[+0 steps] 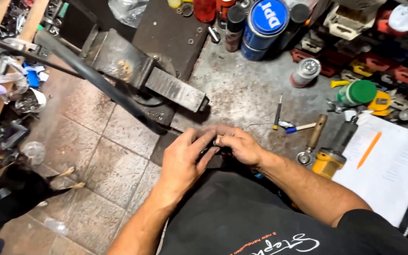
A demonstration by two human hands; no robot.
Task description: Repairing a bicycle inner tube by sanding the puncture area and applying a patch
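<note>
My left hand (182, 158) and my right hand (239, 143) meet at the near edge of a grey workbench (242, 94). Both sets of fingers pinch a small dark part (215, 142) between them; it is mostly hidden and I cannot tell what it is. A large dark metal bench vise (147, 78) stands just beyond my hands, its long black handle (90, 75) slanting to the upper left.
A small screwdriver (277, 113), a wooden-handled tool (313, 137) and a yellow power tool (329, 160) lie to the right, beside paper sheets with an orange pencil (369, 150). Cans and spray tins (263, 23) stand at the back. Tiled floor (95, 160) and cluttered shelves are on the left.
</note>
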